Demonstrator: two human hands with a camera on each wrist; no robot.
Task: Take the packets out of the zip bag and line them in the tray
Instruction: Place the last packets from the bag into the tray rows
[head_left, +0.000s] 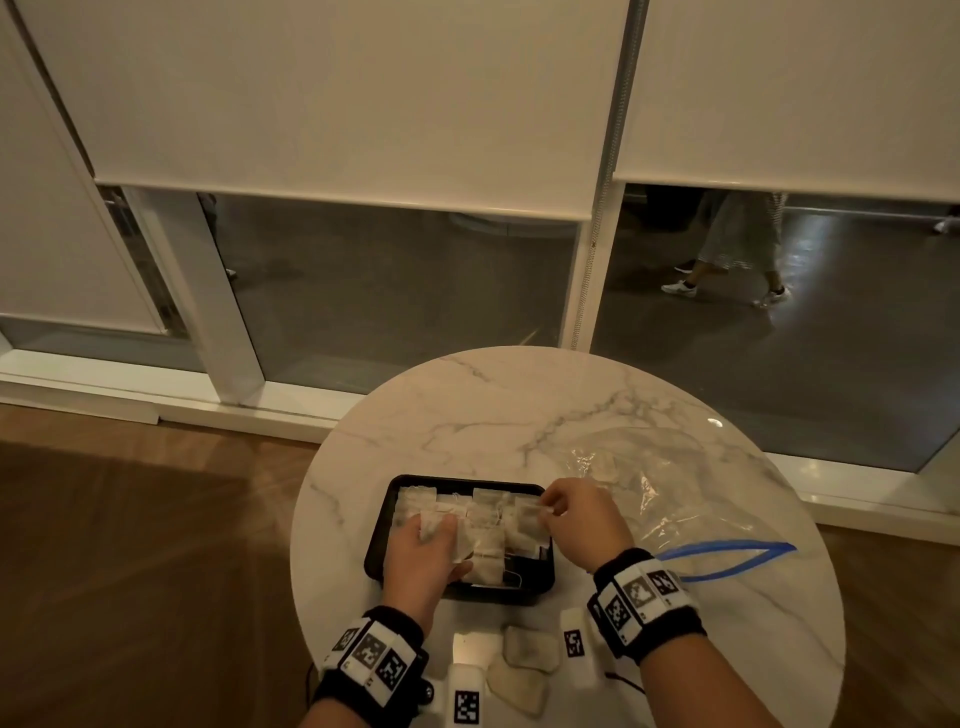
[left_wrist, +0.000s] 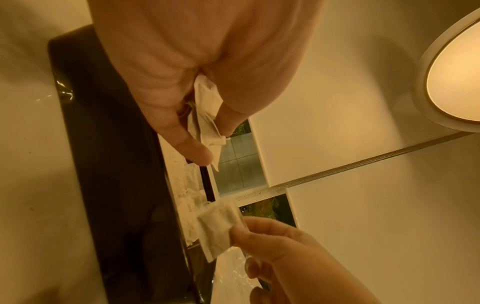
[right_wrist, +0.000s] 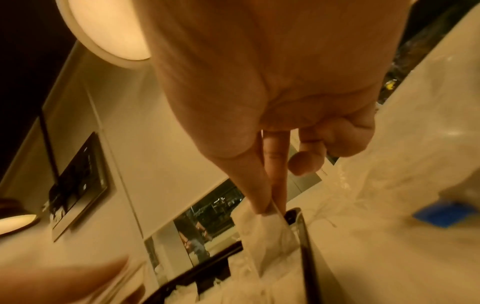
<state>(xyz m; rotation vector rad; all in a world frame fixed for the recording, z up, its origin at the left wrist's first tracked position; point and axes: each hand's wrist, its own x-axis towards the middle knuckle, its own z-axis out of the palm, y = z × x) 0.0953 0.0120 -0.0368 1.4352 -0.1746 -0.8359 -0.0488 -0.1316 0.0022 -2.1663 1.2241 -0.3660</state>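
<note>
A black rectangular tray (head_left: 377, 540) with rounded corners sits on the near part of the table, holding many small pale paper packets (head_left: 488, 525) with fine strings, laid flat and overlapping rather than in clean rows. Three more packets (head_left: 524, 662) lie on the table just in front of the tray's near edge. The zip bag (head_left: 670, 493), clear, crumpled plastic with a blue zip strip, lies flat to the right of the tray with its mouth open toward the near side.
</note>
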